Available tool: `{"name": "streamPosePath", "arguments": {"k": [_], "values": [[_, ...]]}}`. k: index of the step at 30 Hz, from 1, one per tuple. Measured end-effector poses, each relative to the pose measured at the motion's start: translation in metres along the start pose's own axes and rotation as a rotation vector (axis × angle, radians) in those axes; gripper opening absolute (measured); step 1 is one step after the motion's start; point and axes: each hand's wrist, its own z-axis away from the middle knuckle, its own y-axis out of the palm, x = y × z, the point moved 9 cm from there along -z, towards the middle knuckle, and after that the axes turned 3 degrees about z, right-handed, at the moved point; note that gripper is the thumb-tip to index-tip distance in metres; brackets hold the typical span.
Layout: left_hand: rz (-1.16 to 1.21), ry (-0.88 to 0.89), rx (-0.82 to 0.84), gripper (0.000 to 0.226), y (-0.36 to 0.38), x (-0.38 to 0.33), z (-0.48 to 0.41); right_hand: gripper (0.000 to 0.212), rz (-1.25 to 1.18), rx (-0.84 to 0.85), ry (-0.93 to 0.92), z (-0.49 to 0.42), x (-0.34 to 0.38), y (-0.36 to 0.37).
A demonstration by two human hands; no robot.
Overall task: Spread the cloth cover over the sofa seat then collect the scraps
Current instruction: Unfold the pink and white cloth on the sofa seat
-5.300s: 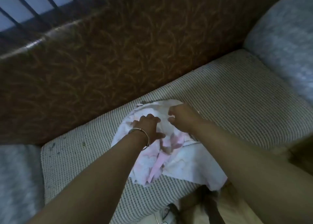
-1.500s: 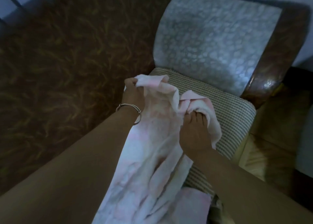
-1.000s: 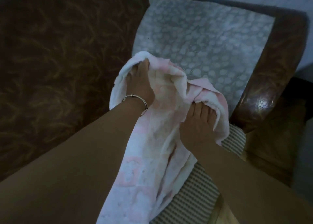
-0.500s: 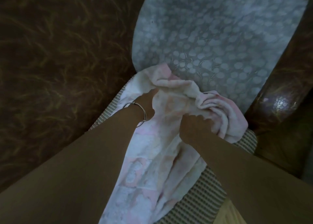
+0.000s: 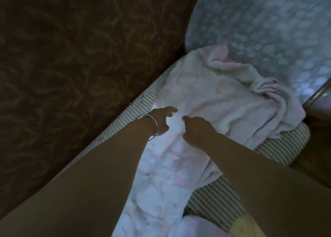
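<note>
Dim light, whole view dark w/ a bluish cast. In front of me: sofa backrest (image 5: 80, 66), dark brown fabric w/ faint leafy swirls. To its right a grey-blue cushion (image 5: 268, 31) w/ pale round spots. Below both, the ribbed beige sofa seat (image 5: 211, 199). Glossy brown wood armrest (image 5: 318, 115) at far right, next to the cushion.

no legible text, labels, brands or numbers anywhere

cloth cover (image 5: 223, 102) cut off below, cushion (image 5: 268, 31) blurred
</note>
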Motion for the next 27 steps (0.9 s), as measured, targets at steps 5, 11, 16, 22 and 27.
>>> {"name": "streamPosePath", "arguments": {"k": [5,11,16,22,27], "values": [[0.128,-0.063,-0.033,0.063,0.016,0.067,0.058,0.052,0.016,0.080,-0.111,0.021,0.066,0.045],[0.237,-0.156,-0.078,0.060,0.032,0.140,0.119,0.054,0.109,0.146,-0.263,0.044,0.136,0.084],[0.287,-0.214,-0.157,0.054,0.040,0.180,0.162,0.045,0.166,0.174,-0.371,0.057,0.179,0.107],[0.328,-0.355,-0.255,0.047,0.053,0.223,0.195,0.037,0.242,0.183,-0.514,0.064,0.223,0.121],[0.371,-0.531,-0.331,0.054,0.059,0.255,0.225,0.050,0.315,0.297,-0.646,0.076,0.262,0.136]]}}
